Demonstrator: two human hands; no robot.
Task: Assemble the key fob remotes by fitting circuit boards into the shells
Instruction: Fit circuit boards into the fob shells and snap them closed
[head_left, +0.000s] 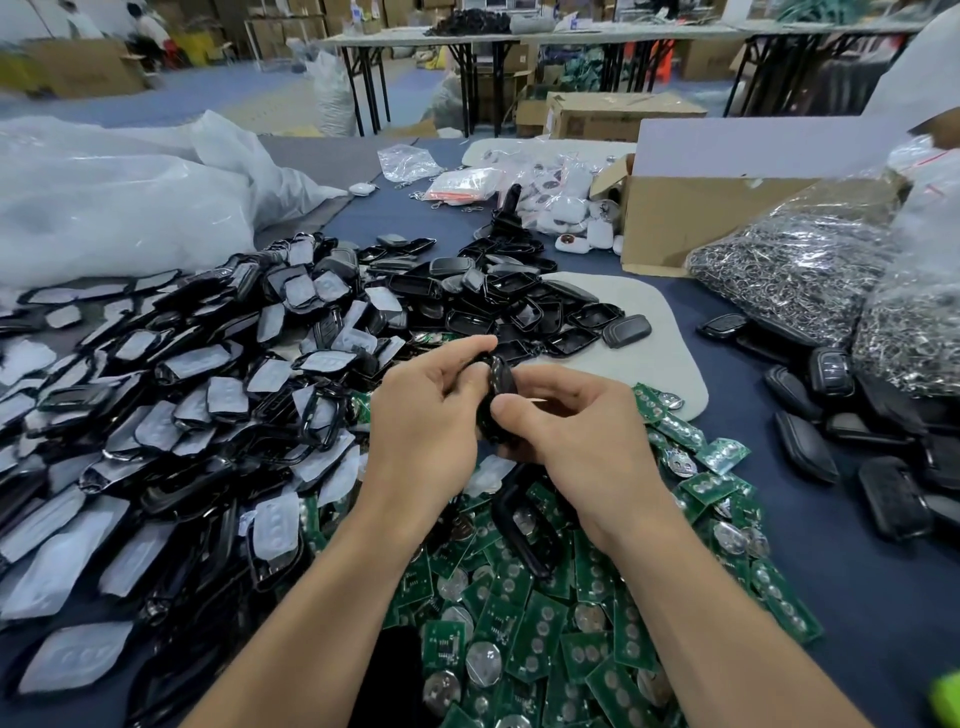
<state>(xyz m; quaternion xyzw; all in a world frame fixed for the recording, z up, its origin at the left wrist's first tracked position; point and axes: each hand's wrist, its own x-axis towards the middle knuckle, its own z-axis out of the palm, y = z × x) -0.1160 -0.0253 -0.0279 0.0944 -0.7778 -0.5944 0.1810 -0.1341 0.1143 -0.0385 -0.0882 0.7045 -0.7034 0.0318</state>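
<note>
Both hands meet over the middle of the table around one black key fob shell (497, 387), held on edge. My left hand (426, 415) grips its left side with curled fingers. My right hand (576, 431) pinches its lower right side, thumb on the front. Whether a board sits inside the shell is hidden. Green circuit boards with coin cells (524, 618) lie heaped below my hands. Black shell halves with white button pads (171, 415) cover the left of the table. Empty black shell halves (509, 301) are piled behind my hands.
Finished black fobs (852, 431) lie at the right. Bags of metal key rings (810, 270) and an open cardboard box (691, 218) stand at the back right. A large plastic bag (119, 208) fills the back left. A white mat (660, 332) lies under the empty shells.
</note>
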